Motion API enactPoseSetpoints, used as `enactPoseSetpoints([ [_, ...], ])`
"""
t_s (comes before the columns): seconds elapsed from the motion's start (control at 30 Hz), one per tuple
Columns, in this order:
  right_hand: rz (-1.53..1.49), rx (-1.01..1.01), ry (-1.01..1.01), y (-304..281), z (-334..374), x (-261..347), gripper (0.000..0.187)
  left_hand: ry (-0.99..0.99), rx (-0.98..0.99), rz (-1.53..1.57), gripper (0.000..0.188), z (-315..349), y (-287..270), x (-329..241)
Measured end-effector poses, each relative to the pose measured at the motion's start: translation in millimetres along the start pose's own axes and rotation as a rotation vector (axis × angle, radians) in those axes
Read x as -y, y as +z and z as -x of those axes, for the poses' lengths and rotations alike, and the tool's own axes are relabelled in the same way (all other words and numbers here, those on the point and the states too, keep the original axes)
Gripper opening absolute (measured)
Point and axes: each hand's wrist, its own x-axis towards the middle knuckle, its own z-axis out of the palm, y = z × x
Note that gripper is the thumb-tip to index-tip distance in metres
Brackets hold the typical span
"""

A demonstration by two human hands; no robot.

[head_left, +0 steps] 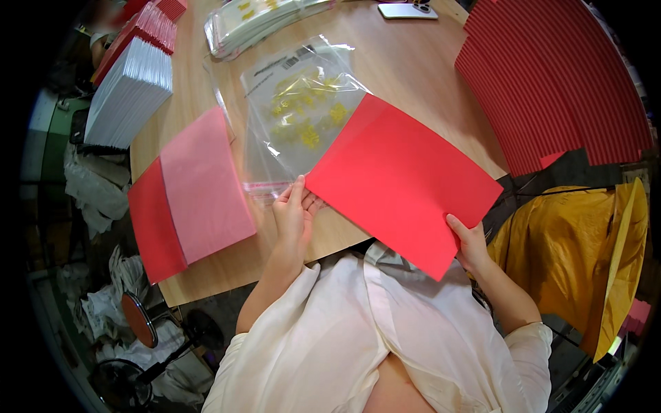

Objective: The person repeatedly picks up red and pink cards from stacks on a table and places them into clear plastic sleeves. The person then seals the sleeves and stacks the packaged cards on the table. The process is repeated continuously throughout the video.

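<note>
Over the near edge of the desk [420, 65], a red sheet [403, 179] is held flat, its left corner pinched between the thumb and fingers of the left hand [291, 212] and its right-hand edge clasped, thumb on top, by the right hand [471, 244].

Under the red sheet [406, 182] we lose most fingers of the right hand [471, 244]; the clear bag's [292, 131] print is too small for us; the top edge crops the bag stack [265, 26].
</note>
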Motion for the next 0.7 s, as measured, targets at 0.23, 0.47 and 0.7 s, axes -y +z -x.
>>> enactPoseSetpoints([
  [0.23,-0.049,-0.008,-0.001,8.0,7.0,1.0,0.031,-0.029,-0.018,0.027,0.02,6.7,5.0,18.3],
  [0.47,-0.084,0.028,0.128,14.2,-6.6,3.6,0.033,-0.161,0.119,0.066,0.021,41.1,25.9,40.0],
  [0.7,-0.03,0.074,-0.015,27.1,-31.4,7.5,0.032,-0.421,0.303,0.038,0.023,73.8,44.2,40.5],
])
